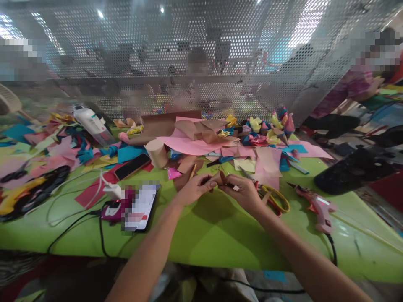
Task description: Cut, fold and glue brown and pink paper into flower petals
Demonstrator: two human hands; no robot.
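Note:
Over the near middle of the green table, my left hand (200, 188) and my right hand (244, 191) meet with their fingers pinched. Between them is a small piece of brown paper (222, 179), gripped from both sides and partly hidden by the fingers. A thin orange-brown pointed thing (192, 171) shows just beyond my left hand; I cannot tell whether it is held. Close to my right hand lie scissors with yellow and red handles (283, 199). Brown paper scraps (189, 164) and a small bright pink piece (174, 173) lie behind my left hand.
A pink glue gun (323, 214) lies right, near a dark bottle (341, 174). Left are a phone (143, 207), a dark phone (132, 166), cables and a white bottle (91, 121). Coloured paper, a paper roll (156, 154) and paper flowers (258, 126) line the back. A person stands far right.

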